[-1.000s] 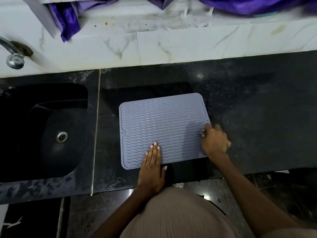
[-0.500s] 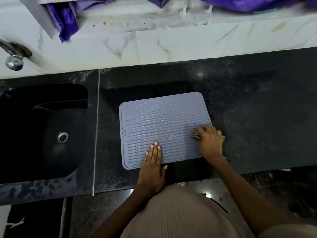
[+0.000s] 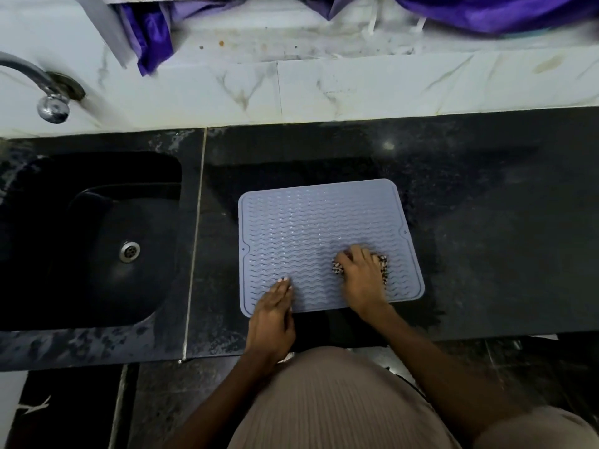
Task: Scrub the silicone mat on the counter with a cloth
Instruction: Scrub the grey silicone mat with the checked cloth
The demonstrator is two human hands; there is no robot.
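Note:
A grey-blue silicone mat (image 3: 311, 231) with wavy ridges lies flat on the black granite counter (image 3: 486, 222). My right hand (image 3: 359, 273) sits on the mat's right half, fingers curled over a small patterned cloth (image 3: 382, 264) that shows at both sides of the hand. My left hand (image 3: 275, 306) lies flat with straight fingers on the mat's front left edge, holding it down.
A black sink (image 3: 97, 241) with a metal drain (image 3: 129, 251) is set into the counter at the left. A chrome tap (image 3: 48, 95) comes out of the white marble wall (image 3: 324, 92). Purple fabric (image 3: 152, 37) hangs at the top.
My right hand with the cloth has slid left, from the mat's right edge onto its surface. My left hand keeps the same spot on the front edge.

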